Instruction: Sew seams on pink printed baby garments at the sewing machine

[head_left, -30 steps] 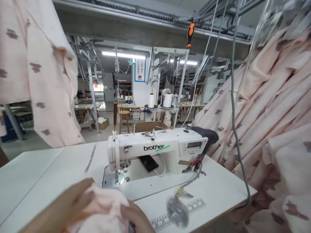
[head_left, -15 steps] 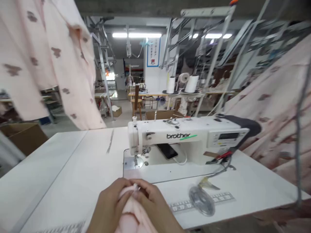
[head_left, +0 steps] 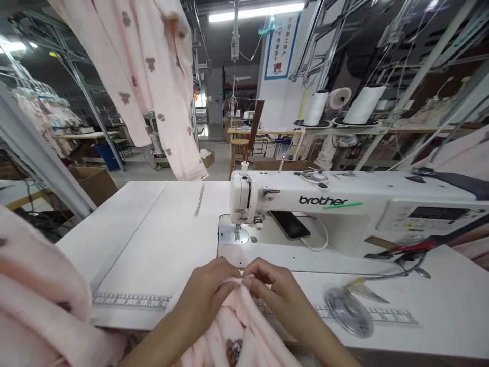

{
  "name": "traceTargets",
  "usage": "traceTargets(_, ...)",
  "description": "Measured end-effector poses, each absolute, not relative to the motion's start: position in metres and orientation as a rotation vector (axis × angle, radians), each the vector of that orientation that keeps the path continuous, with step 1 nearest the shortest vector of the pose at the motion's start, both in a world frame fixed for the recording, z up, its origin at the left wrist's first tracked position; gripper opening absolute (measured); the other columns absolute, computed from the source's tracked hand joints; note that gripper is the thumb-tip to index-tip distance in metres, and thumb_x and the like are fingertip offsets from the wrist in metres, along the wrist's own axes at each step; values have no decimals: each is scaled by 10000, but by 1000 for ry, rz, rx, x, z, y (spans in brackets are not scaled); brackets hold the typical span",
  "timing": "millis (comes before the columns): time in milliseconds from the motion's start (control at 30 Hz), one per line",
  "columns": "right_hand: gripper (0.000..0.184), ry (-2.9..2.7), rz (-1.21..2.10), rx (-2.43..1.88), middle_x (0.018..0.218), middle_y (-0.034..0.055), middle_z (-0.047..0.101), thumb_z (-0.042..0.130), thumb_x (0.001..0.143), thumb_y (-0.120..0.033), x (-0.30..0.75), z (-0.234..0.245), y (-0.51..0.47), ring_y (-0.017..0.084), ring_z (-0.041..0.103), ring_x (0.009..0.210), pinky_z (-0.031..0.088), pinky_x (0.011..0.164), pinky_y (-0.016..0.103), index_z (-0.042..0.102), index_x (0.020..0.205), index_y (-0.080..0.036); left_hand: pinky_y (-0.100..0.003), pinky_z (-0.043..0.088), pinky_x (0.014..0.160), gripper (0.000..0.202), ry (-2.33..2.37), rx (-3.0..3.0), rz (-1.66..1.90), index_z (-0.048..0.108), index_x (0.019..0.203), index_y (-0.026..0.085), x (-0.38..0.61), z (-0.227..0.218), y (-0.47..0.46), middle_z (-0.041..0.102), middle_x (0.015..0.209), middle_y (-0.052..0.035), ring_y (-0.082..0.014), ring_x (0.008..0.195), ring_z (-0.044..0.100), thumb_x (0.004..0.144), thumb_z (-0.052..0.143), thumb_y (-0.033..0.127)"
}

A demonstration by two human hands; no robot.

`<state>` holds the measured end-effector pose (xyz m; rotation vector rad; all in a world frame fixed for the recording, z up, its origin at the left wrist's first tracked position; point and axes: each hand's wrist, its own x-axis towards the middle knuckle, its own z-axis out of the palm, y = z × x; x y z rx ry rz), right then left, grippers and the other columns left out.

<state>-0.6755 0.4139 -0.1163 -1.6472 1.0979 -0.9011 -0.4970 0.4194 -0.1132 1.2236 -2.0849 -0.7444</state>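
Observation:
Pale pink fabric (head_left: 233,321) with a brown bear motif hangs down from my fingers at the table's front edge. My left hand (head_left: 214,285) pinches its upper edge from the left. My right hand (head_left: 269,283) grips the same edge from the right, fingertips close to the left ones. Just beyond both hands stands a white sewing machine (head_left: 294,196), its needle and presser foot (head_left: 238,232) above the metal plate. Nothing lies under the foot that I can see.
A clear round plastic dish (head_left: 348,312) and small thread snips (head_left: 369,291) lie at right, by a ruler strip (head_left: 132,300). A phone (head_left: 290,224) rests under the machine arm. Printed pink cloth (head_left: 153,76) hangs behind the table; more pink fabric (head_left: 38,295) bulges at left.
The view has turned left and down, so the machine sits further right. My hands have drawn slightly apart along the fabric edge, and more of the cloth shows, with its bear motif.

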Motion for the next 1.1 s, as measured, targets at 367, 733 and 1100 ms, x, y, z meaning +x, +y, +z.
traceTargets(367, 292, 743, -610, -793, 551, -63, 486, 724, 572, -314, -652, -136, 395, 48, 428, 436, 336, 436, 153, 532, 719, -151, -233, 459, 737, 184, -2006, 994, -725, 567, 843, 202, -490, -121, 418, 608, 923, -35, -129, 825, 588, 849, 399, 126)
traceTargets(733, 181, 1347, -853, -1789, 616, -29, 540, 494, 847, -359, -659, -111, 422, 160, 492, 581, 319, 520, 245, 532, 735, -222, -271, 453, 659, 142, -1802, 1372, -667, 518, 928, 217, -498, -120, 412, 611, 854, -10, -154, 733, 587, 853, 409, 270)
traceTargets(1100, 206, 1186, -905, -1972, 875, 8, 640, 399, 905, -220, -675, -120, 398, 185, 581, 798, 394, 682, 280, 601, 865, -225, -301, 395, 977, 336, -1968, 1239, -1118, 596, 1163, 276, -492, -105, 386, 598, 1190, -13, -176, 1116, 529, 858, 455, 260)
